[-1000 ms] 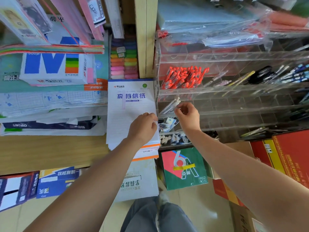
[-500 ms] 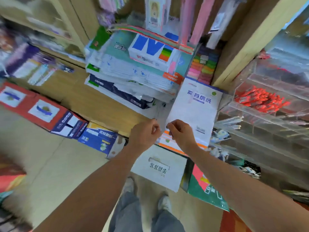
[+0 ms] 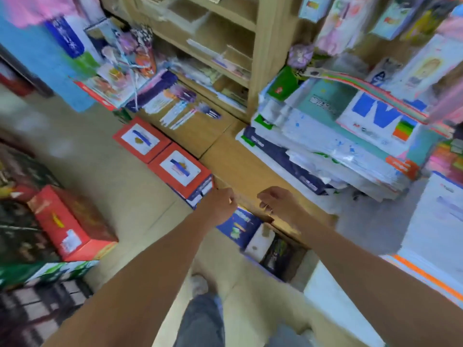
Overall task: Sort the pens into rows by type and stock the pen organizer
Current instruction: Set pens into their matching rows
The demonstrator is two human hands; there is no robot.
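Note:
The view is blurred by head motion. Neither the clear pen organizer nor any sorted pens are in view. My left hand [image 3: 220,204] and my right hand [image 3: 278,205] hover side by side, a short gap apart, over the front edge of a low wooden shelf [image 3: 240,166]. Both hands have curled fingers. Whether either one pinches something small is too blurred to tell. Packs of pens on cards [image 3: 180,108] lie further back on the shelf to the left.
Stacked paper reams [image 3: 338,151] fill the shelf at right. Two red boxes [image 3: 160,156] sit below the shelf's front, and a larger red carton [image 3: 72,221] stands on the floor at left. A blue box [image 3: 240,226] lies under my hands. My legs and shoe show at the bottom.
My head has swung far left and down, so the pen organizer and red pens have left the view. My hands, together half a second ago, have drawn slightly apart.

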